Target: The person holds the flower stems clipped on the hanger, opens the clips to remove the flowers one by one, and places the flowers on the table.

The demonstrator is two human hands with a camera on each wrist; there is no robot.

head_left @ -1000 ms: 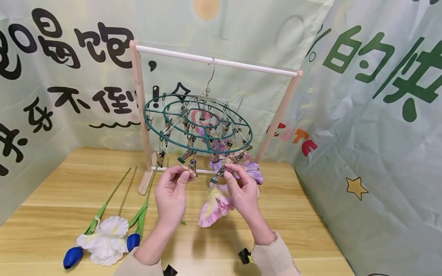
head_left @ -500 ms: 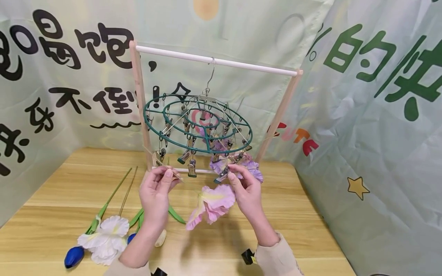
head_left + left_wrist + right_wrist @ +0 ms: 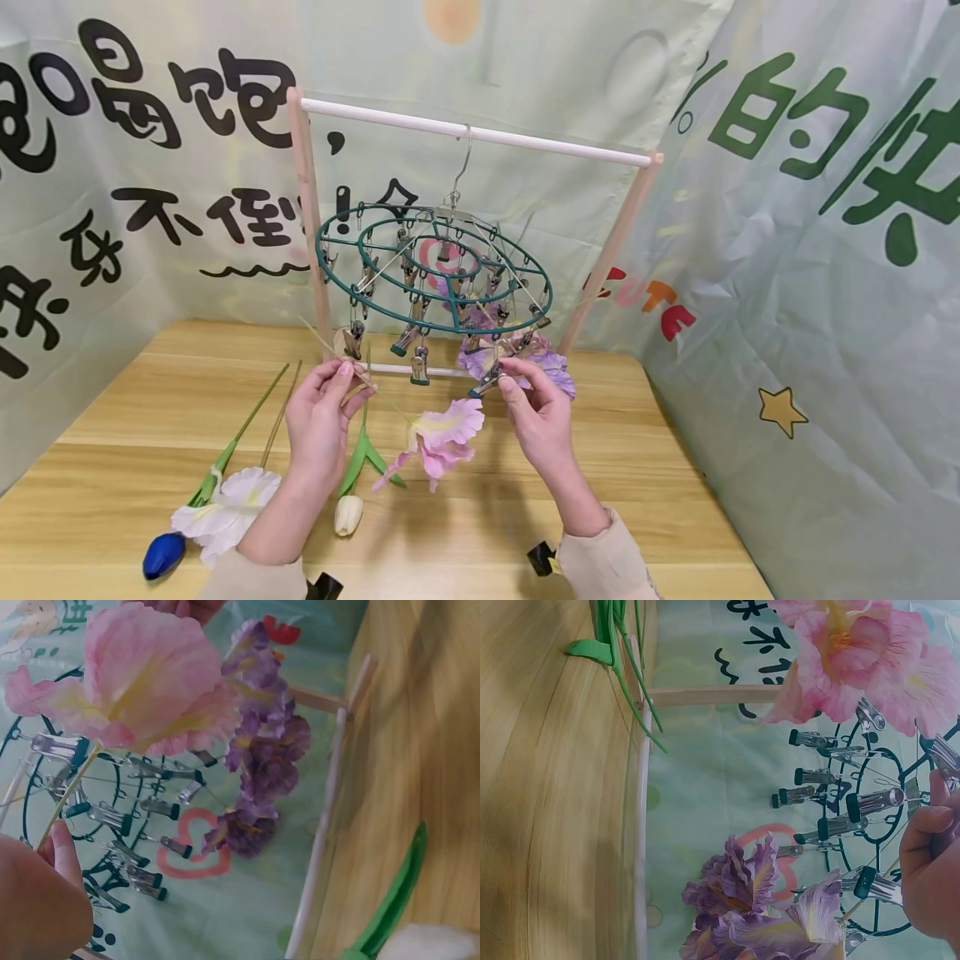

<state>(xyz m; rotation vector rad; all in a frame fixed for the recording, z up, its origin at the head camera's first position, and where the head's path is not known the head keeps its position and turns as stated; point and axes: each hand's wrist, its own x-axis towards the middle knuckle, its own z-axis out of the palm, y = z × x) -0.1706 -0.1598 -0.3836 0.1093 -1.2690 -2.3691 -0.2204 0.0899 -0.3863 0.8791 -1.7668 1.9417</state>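
In the head view my left hand (image 3: 317, 425) pinches the thin stem of a pink artificial flower (image 3: 444, 435), whose bloom points right, low between the hands. The left wrist view shows the ruffled pink petals (image 3: 150, 679) close up. My right hand (image 3: 542, 421) pinches a metal clip (image 3: 487, 382) between thumb and fingers; it hangs from the front right of a round green clip hanger (image 3: 455, 329). The clip (image 3: 946, 757) also shows at the right wrist view's edge; whether its mouth is open is hard to tell. Bloom and clip are apart. Purple flowers (image 3: 557, 372) hang behind the right hand.
The hanger hooks onto the white rod (image 3: 555, 145) of a wooden rack, with several other clips (image 3: 420, 367) dangling. On the table (image 3: 645, 500) lie a white tulip (image 3: 348, 515), a blue tulip (image 3: 163, 556) and a white ruffled flower (image 3: 225, 510). Printed cloth stands behind.
My left hand has moved left with the pink flower, drawing its bloom left and away from the right hand. The right hand stays at the clip, nearly still. The white tulip has come into view.
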